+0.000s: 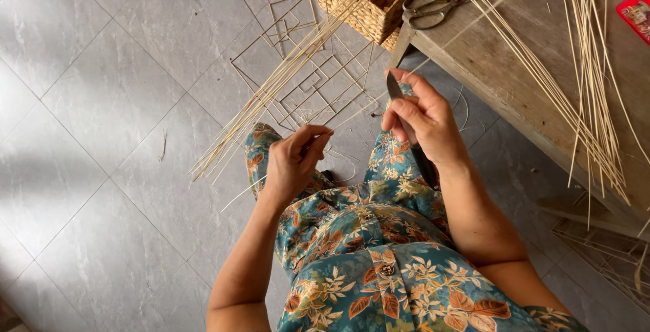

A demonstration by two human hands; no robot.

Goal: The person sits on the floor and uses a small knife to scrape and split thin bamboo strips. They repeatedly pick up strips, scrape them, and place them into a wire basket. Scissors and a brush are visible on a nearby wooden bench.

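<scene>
Two hands work one thin strip [352, 114] over the lap: the left hand [292, 159] pinches its near end, while the right hand [423, 125] grips a knife [395, 88] with its blade against the strip, below the basket [369, 10] and beside the table [501, 68].

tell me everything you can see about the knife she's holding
The knife has a dark, narrow blade that looks like metal, pointing up past the fingers of the right hand. The fist hides the middle; a dark handle end sticks out below the wrist, over the lap. A thin pale strip held by the left hand meets the blade.
</scene>
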